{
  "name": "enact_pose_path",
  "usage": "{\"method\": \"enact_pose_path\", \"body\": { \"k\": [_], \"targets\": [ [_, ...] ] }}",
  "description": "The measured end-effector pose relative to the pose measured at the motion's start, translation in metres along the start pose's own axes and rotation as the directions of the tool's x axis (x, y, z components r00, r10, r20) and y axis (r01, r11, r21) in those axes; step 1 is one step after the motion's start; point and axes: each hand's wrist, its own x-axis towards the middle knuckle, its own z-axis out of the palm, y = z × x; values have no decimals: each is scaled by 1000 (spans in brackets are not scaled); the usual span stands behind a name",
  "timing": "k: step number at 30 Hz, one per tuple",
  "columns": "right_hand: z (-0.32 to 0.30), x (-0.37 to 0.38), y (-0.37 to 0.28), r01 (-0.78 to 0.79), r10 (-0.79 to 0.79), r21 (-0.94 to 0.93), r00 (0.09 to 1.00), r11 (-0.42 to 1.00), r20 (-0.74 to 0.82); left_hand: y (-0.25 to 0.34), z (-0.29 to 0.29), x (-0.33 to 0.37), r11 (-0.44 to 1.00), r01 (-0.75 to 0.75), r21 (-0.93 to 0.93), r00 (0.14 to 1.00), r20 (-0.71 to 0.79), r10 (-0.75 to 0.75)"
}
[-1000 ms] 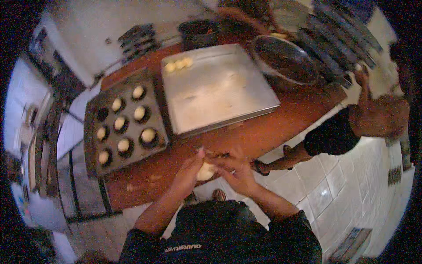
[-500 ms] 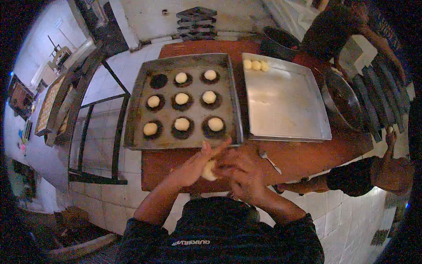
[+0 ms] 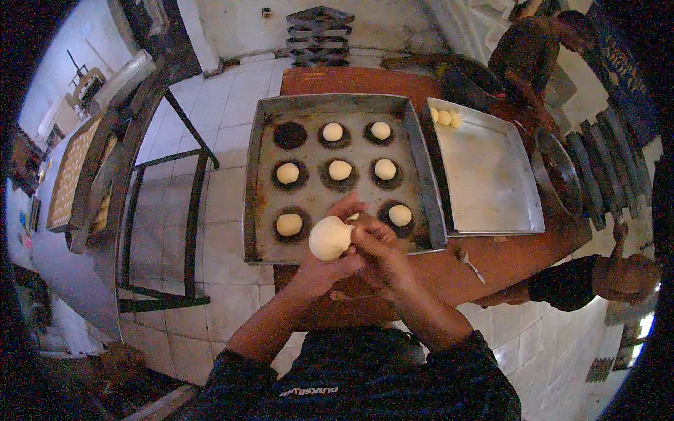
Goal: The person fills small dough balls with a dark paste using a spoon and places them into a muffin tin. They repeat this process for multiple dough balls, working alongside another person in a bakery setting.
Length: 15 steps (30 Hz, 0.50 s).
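Over the near edge of a deep metal baking tray [image 3: 330, 107], my left hand [image 3: 316, 272] cups a smooth pale dough ball [image 3: 328, 240], its fingers curled behind it. My right hand [image 3: 382, 251] pinches the drawn-out right end of the same dough between thumb and fingers. Several dough balls [image 3: 340, 170] sit in rows in the tray, each on a round dark patch. The far-left dark patch [image 3: 290, 135] bears no dough. My hands hide the tray's near-middle spot; a bit of pale dough shows between my fingers, and I cannot tell what it belongs to.
A shallower metal tray [image 3: 484, 179] on the right has a few yellowish balls [image 3: 445, 118] in its far-left corner. A spoon-like utensil [image 3: 474, 266] lies on the reddish-brown table [image 3: 519, 249]. A metal bowl [image 3: 558, 172] and another person [image 3: 530, 52] are beyond. A black metal frame [image 3: 195, 231] stands left.
Both hands have risen from the table edge to over the tray's near side. The dough, partly covered before, now shows as a round ball. The view has shifted, moving the trays rightward.
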Motion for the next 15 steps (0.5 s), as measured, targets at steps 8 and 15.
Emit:
{"method": "enact_pose_path", "body": {
  "k": [8,15],
  "targets": [
    [-21,50,26,19,-122,-961,992,277,-16,0,-58,9,654,45,755,984,-147,102],
    [27,59,15,475,-304,-753,712,-456,633,-41,-108,11,314,26,949,895,-162,415]
  ]
}}
